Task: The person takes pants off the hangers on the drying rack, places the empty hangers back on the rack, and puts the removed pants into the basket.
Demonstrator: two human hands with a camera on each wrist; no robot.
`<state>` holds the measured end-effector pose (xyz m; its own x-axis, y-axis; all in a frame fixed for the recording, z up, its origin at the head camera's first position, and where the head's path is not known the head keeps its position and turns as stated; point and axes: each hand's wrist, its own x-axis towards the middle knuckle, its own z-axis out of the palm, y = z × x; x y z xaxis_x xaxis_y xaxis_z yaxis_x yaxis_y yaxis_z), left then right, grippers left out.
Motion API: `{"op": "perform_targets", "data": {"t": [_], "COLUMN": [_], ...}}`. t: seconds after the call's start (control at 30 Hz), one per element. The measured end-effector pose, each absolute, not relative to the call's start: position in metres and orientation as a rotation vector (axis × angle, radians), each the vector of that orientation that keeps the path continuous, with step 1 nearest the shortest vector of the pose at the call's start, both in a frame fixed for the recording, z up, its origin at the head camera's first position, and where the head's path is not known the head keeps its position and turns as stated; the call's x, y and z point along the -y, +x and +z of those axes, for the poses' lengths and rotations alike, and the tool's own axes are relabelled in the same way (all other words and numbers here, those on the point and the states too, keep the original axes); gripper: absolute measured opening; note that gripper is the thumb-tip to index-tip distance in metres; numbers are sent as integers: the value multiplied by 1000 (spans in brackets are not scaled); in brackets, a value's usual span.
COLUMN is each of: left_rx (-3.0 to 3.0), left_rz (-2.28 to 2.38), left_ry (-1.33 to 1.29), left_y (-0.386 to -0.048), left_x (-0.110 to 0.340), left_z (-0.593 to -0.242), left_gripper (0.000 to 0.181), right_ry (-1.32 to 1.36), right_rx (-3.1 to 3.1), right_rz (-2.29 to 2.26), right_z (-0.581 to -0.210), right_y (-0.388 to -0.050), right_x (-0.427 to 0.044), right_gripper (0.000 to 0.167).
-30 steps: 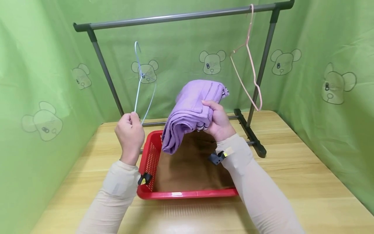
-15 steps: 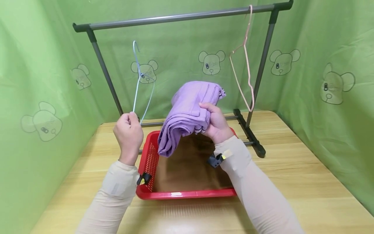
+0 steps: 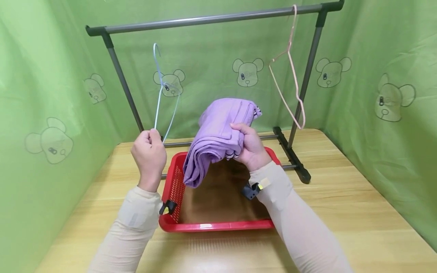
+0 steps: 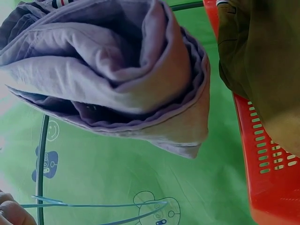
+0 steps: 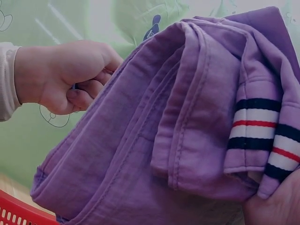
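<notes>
In the head view my left hand (image 3: pixel 149 155) grips a light-blue wire hanger (image 3: pixel 158 108) by its lower part, hook upward. My right hand (image 3: pixel 252 148) holds a folded purple garment (image 3: pixel 220 123), thumb on top, over the red basket. One end of the fold droops toward the left. The right wrist view shows navy, white and red striped bands (image 5: pixel 255 124) on the garment, close to the right hand. Hanger and garment are apart. Brown cloth (image 3: pixel 218 203) lies inside the red basket (image 3: pixel 218 227).
A grey metal clothes rack (image 3: pixel 211 19) stands behind the basket. From its right end hangs a pink hanger (image 3: pixel 292 64). The basket sits on a wooden table (image 3: pixel 362 212), with green curtains (image 3: pixel 385 45) around it.
The garment and right hand have shifted slightly down and left. The left hand and blue hanger have moved a little left and up. The pink hanger sways slightly.
</notes>
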<state>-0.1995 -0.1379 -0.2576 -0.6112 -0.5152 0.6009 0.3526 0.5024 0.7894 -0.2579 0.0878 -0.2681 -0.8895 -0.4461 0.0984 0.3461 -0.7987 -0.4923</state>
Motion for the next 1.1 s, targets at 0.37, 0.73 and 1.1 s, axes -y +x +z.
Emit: {"op": "perform_targets", "data": {"t": [0.37,0.73,1.1], "left_rx": [1831,1818,1810], "left_rz": [-1240,-1262,-1276], "left_ry": [134,126,115], "left_y": [-200,-199,-197], "left_x": [138,136,136], "left_z": [-254,-249,-239], "left_gripper": [32,30,32], "right_ry": [-285,-282,-259], "right_rx": [-662,-740,-787], "right_rz": [-2584,-2551,-2513], "right_z": [-273,-280,-284], "right_y": [-249,-241,-236], "right_x": [-85,-76,-70], "right_gripper": [18,27,18]}}
